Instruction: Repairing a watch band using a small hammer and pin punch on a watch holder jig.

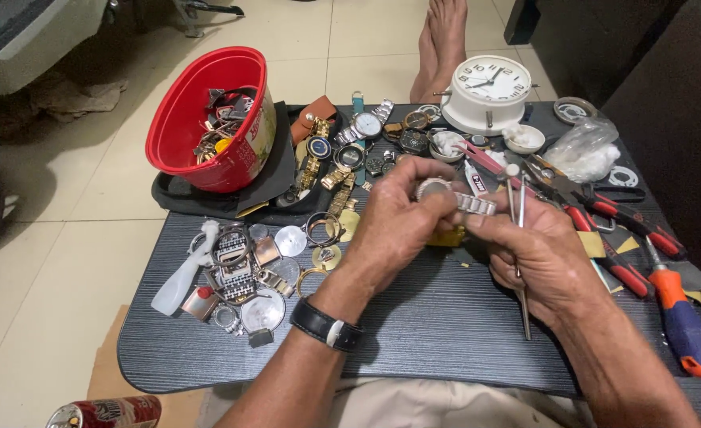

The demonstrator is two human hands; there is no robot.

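I see my left hand clamped on a silver wristwatch above the dark bench; my right hand pinches its metal band and grips a thin tool. Beyond stands a white alarm clock.

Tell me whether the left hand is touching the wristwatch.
Touching. The head view shows the left hand with fingers wrapped around the wristwatch case.

Red can — bottom left; clear bag

Counting one red bucket upper left, one white alarm clock up top, two hands, one orange-handled screwdriver far right.
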